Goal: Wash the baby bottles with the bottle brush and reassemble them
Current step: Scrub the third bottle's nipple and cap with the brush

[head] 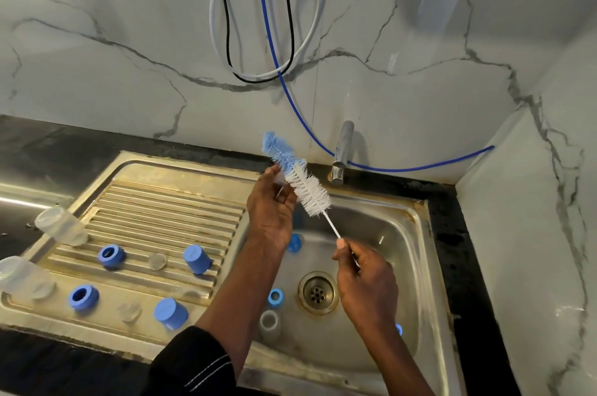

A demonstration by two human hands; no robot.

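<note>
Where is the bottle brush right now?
In the head view the bottle brush is held up over the sink basin, just left of the tap; the right hand holds its wire handle, the left hand touches the bristles.

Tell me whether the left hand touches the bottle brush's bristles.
Touching. The head view shows the left hand fingers pressed against the blue-and-white bottle brush.

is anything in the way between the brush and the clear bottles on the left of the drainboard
Partly. The bottle brush is held above the sink basin by both hands; the left hand and forearm lie between it and the clear bottles. Otherwise only low blue caps.
</note>
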